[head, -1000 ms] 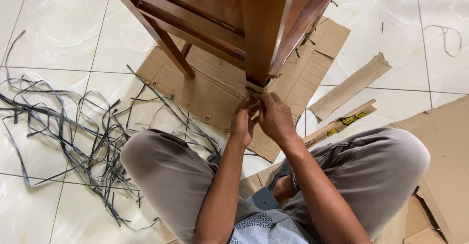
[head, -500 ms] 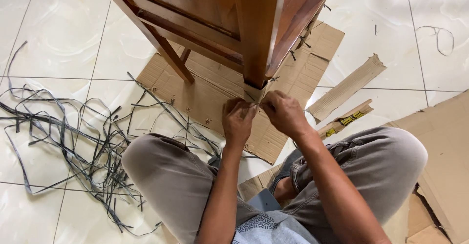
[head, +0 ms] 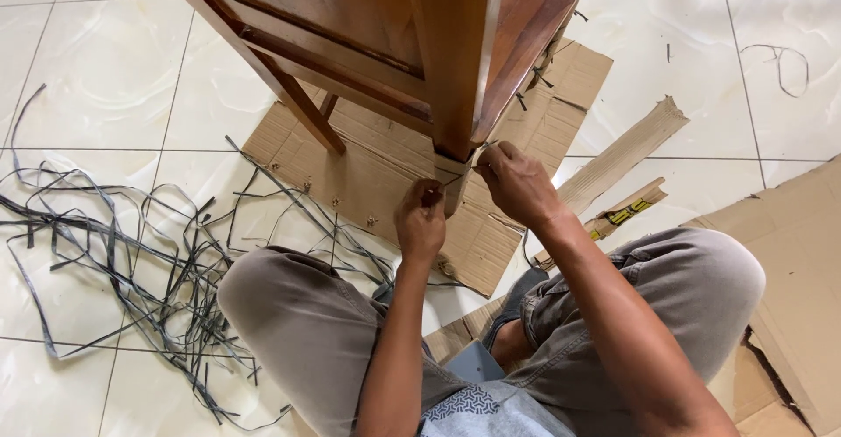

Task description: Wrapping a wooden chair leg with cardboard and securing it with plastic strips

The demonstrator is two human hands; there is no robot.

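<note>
My left hand (head: 420,220) is pinched shut on a thin dark strap (head: 448,179) that runs up and right to the cardboard wrap (head: 453,174) at the foot of the wooden chair leg (head: 457,69). The right hand (head: 517,183) grips that wrap's far side (it's the nearer one).

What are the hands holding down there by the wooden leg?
Both hands, left and right, pinch a thin dark strap at the cardboard-wrapped foot of the wooden leg, one on each side.

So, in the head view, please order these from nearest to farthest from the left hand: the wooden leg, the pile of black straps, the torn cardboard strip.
1. Wooden leg, just up-right of the left hand.
2. Pile of black straps, on the floor to the left.
3. Torn cardboard strip, far right.
</note>
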